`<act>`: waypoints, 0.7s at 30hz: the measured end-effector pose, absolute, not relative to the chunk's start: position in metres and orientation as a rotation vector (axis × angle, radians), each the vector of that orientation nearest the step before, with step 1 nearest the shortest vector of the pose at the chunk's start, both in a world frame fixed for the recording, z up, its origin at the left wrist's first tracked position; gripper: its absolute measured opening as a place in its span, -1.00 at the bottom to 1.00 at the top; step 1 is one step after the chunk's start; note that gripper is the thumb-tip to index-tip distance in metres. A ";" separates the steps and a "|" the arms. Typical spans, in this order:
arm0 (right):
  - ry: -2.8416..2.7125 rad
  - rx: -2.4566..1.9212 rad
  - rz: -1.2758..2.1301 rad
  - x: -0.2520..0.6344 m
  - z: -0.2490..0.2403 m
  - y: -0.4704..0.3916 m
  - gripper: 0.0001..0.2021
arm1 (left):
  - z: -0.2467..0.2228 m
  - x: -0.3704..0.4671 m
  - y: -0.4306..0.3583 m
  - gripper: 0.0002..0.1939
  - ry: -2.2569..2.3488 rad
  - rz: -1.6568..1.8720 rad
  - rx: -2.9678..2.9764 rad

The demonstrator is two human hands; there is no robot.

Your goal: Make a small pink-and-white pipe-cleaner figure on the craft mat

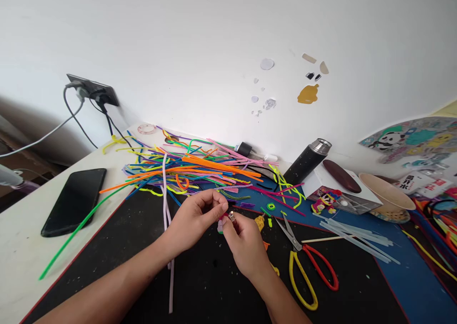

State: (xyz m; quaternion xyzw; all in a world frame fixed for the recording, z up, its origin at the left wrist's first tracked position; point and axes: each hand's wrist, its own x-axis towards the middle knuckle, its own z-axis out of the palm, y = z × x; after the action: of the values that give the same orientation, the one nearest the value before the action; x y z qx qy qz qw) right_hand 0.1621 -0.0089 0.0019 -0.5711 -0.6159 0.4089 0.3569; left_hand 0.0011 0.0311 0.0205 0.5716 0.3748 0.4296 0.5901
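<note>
Two bare arms are stretching over a black mat. Left hand is pinching with its fingertips closed, and right hand is curling its fingers in; between them they are holding a small pink and purple piece. Open scissors are lying to the right, bright fuzzy sticks are heaping up behind, and a black phone is resting far left

Left forearm slants in from eight o'clock, right forearm from five; left hand and right hand pinch, fingertips possibly touching.
</note>
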 end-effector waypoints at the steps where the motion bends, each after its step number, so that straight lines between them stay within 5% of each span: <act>1: -1.593 -1.474 1.060 0.162 0.002 -0.009 -0.65 | 0.021 0.001 0.031 -0.62 0.872 0.997 1.333; 21: -1.561 -1.457 1.087 0.165 -0.001 -0.009 -0.63 | 0.018 0.001 0.031 -0.71 0.847 0.950 1.349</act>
State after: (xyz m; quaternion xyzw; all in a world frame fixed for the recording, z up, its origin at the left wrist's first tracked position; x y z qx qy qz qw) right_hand 0.1650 -0.0088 -0.0013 -0.5663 -0.6069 0.4225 0.3640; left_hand 0.0009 0.0314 0.0177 0.5820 0.3653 0.4099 0.5998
